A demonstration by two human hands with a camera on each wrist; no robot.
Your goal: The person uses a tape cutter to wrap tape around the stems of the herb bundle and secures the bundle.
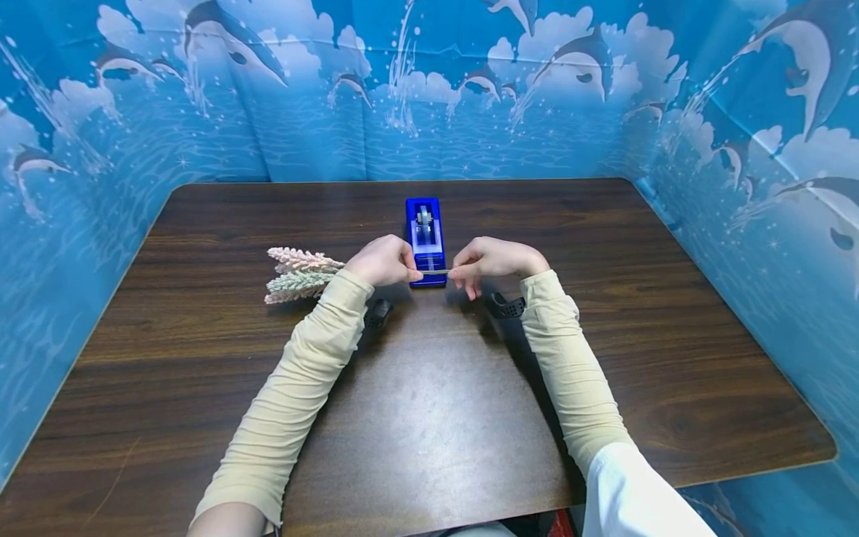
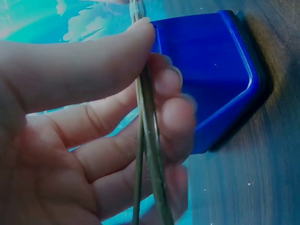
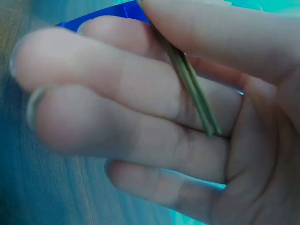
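Observation:
Two artificial flower sprigs, one pink (image 1: 303, 259) and one pale green (image 1: 298, 283), extend to the left of my left hand (image 1: 384, 261). Their thin green stems (image 2: 149, 117) run through that hand, pinched between thumb and fingertips. My right hand (image 1: 495, 259) pinches the stems near their cut ends, which lie across its fingers in the right wrist view. A clear, shiny band of tape (image 2: 137, 10) wraps the stems just beyond the left thumb. Directly behind the stems stands a blue tape dispenser (image 1: 424, 231) with a roll in it; both hands are close to its front end.
The dark wooden table (image 1: 429, 418) has rounded corners. A blue dolphin-print curtain (image 1: 429, 149) surrounds its back and sides. Black wrist-worn pieces (image 1: 506, 306) hang below both wrists, close over the tabletop.

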